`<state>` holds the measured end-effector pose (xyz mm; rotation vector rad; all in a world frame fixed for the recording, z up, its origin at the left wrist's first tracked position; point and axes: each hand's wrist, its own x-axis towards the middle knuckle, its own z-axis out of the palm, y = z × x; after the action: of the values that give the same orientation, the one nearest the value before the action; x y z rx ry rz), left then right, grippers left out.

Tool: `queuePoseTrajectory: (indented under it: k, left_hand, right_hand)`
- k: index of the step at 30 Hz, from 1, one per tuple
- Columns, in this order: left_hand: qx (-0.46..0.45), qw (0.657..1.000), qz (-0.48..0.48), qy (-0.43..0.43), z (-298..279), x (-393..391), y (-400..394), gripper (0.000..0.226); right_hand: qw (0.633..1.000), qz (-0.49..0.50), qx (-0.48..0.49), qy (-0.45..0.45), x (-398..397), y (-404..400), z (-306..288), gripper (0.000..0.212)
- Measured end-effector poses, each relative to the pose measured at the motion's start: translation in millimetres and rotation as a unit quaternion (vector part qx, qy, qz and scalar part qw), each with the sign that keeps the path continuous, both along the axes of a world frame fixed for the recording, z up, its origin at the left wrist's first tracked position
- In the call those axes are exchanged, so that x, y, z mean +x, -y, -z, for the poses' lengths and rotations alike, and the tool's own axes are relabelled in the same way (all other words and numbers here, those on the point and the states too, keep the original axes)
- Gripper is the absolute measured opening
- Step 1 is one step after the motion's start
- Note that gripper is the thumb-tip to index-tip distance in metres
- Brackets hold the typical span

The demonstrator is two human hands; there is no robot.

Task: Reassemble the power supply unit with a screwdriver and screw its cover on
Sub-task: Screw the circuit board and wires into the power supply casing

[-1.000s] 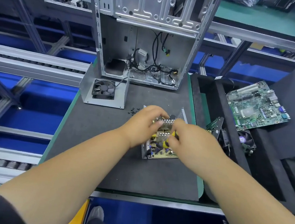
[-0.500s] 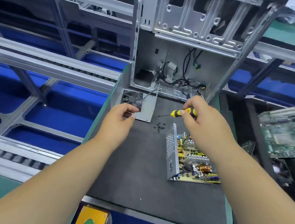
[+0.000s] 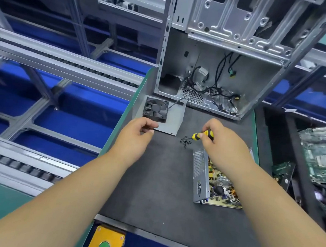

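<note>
— At the back of the dark surface (image 3: pixel 159 182) stands the biggest thing on show, an open computer case (image 3: pixel 233 56), bare metal with loose cables lying in its bottom.

— And next in size?

— Right of centre on the mat, the power supply base (image 3: pixel 210 180): a perforated metal wall standing up on its left, and the yellow circuit board lying open to view.

— Where is its cover?

— Well apart from that base, just in front of the case: a grey metal cover (image 3: pixel 173 120) with a black fan (image 3: pixel 155 110) fixed inside it.

— The hands?

— Apart. The left hand (image 3: pixel 137 137) is at the cover's near edge, fingers curled; whether it really grips the metal, I cannot tell. The right hand (image 3: pixel 223 146) is closed round a screwdriver (image 3: pixel 202 135) with a yellow and black handle, tip pointing left.

— Anything smaller?

— A little cluster of black screws (image 3: pixel 185 141) on the mat, just beside that tip, between the cover and the base.
</note>
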<state>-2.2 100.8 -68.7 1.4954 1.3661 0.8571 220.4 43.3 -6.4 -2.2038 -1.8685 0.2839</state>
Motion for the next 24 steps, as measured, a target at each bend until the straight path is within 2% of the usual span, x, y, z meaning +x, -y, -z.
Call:
queuePoseTrajectory:
  k: [9, 11, 13, 16, 18, 22, 24]
  left_hand:
    - [-0.015, 1.000, 0.014, 0.013, 1, 8, 6, 0.024]
    - [-0.033, 0.999, 0.008, 0.025, 1, 9, 7, 0.023]
    - [-0.060, 0.997, 0.005, 0.038, -1, 12, 9, 0.022]
    - [-0.102, 0.988, 0.034, 0.114, -9, 25, 12, 0.022]
    - [-0.135, 0.973, 0.060, 0.180, -17, 36, 15, 0.024]
    - [-0.223, 0.919, 0.083, 0.314, -33, 54, 22, 0.024]
    - [-0.247, 0.900, 0.083, 0.350, -39, 60, 25, 0.024]
  right_hand:
    - [0.999, 0.001, 0.019, -0.033, 2, 8, -1, 0.006]
    - [0.996, 0.013, 0.053, -0.074, 4, 14, -7, 0.003]
    - [0.982, 0.034, 0.096, -0.157, 8, 21, -16, 0.004]
    - [0.944, 0.057, 0.148, -0.290, 14, 31, -32, 0.008]
    - [0.923, 0.066, 0.160, -0.343, 18, 38, -40, 0.010]
    - [0.908, 0.080, 0.163, -0.377, 27, 50, -48, 0.009]
    - [0.907, 0.085, 0.172, -0.375, 31, 55, -51, 0.009]
